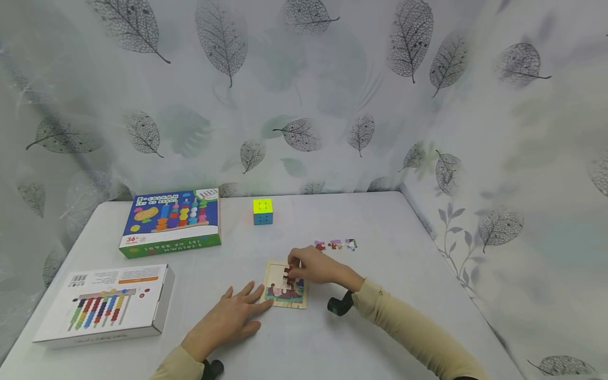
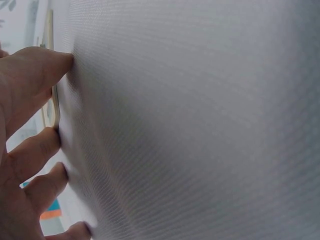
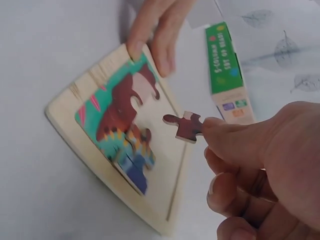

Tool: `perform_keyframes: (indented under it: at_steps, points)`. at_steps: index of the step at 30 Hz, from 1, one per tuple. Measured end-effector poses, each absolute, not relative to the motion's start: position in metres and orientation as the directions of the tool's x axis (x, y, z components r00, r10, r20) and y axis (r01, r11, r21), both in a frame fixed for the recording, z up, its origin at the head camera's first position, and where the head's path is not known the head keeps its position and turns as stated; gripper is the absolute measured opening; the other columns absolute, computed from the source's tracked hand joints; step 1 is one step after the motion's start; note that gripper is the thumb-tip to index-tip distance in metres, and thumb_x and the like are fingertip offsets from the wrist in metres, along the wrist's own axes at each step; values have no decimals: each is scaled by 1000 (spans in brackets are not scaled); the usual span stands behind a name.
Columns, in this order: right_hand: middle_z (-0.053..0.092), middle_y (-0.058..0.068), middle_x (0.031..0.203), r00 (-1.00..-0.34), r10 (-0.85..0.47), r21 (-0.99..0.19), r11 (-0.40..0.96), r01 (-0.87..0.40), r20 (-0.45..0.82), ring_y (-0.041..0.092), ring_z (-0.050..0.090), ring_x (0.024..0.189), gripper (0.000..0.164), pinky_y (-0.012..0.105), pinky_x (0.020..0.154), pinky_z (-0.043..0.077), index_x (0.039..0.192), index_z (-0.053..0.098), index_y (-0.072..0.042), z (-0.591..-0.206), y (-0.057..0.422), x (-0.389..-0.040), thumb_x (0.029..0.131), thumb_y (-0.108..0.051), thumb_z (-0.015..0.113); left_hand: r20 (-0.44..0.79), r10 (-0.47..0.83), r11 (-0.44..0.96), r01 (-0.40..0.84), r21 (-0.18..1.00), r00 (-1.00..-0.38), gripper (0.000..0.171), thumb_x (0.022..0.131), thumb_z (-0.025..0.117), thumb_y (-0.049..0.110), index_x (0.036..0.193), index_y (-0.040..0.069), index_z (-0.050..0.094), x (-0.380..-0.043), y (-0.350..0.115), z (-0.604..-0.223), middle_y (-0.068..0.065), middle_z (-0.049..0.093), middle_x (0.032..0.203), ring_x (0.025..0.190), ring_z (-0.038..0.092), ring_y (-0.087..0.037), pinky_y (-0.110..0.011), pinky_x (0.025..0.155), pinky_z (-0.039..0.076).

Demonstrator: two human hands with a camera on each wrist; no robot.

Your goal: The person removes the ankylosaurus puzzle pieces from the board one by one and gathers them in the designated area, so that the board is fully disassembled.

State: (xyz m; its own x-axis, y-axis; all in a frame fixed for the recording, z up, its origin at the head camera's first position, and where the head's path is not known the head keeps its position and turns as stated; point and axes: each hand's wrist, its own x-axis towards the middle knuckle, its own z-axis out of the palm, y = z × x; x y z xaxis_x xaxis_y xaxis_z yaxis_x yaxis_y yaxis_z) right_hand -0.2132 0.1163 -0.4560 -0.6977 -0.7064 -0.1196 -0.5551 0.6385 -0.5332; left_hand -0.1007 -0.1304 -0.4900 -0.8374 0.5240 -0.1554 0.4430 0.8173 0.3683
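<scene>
A wooden jigsaw puzzle board (image 1: 296, 305) with a pale raised border lies on the white table, part of its picture filled in. Between thumb and finger, my right hand (image 1: 315, 265) pinches a brown puzzle piece (image 3: 187, 129), raised above the bare part of the board in the right wrist view. My left hand (image 1: 230, 319) has its fingers spread, and their tips touch the board's left edge. Beyond the right hand, several loose puzzle pieces (image 1: 335, 245) lie in a row. In the left wrist view, the hand (image 2: 30, 145) mostly hides the board.
A blue and green bead-set box (image 1: 173, 219) lies at the back left, with a white box (image 1: 104, 303) in front of it. A yellow-topped puzzle cube (image 1: 263, 212) stands near the table's back edge. Leaf-printed curtains (image 1: 304, 89) surround the table.
</scene>
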Motion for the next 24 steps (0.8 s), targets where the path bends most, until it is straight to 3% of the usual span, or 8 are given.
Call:
perform_keyframes:
  at_steps: [7, 17, 24]
  points:
    - [68, -4, 88, -747, -656, -534, 671, -514, -105, 7, 53, 71, 15, 20, 62, 46, 103, 67, -13, -452, 140, -221, 95, -25, 70, -168, 515, 820, 426, 383, -841, 49, 92, 71, 33, 140, 29, 61, -100, -130, -489, -8, 49, 156, 148, 39, -39, -74, 112, 32]
    - [76, 5, 98, -794, -605, -538, 691, -483, -65, 7, 58, 75, 14, 20, 64, 48, 107, 72, -7, -458, 189, -234, 100, -14, 61, -143, 532, 803, 444, 398, -834, 48, 93, 70, 31, 140, 26, 61, -100, -132, -491, -10, 49, 155, 148, 40, -40, -74, 111, 33]
    - [72, 1, 88, -843, -528, -494, 763, -417, -105, 8, 53, 71, 8, 21, 61, 46, 96, 69, -10, -469, 212, -241, 97, -17, 66, -127, 549, 791, 464, 400, -826, 49, 92, 71, 30, 140, 26, 61, -101, -133, -491, -12, 49, 155, 147, 41, -41, -75, 109, 33]
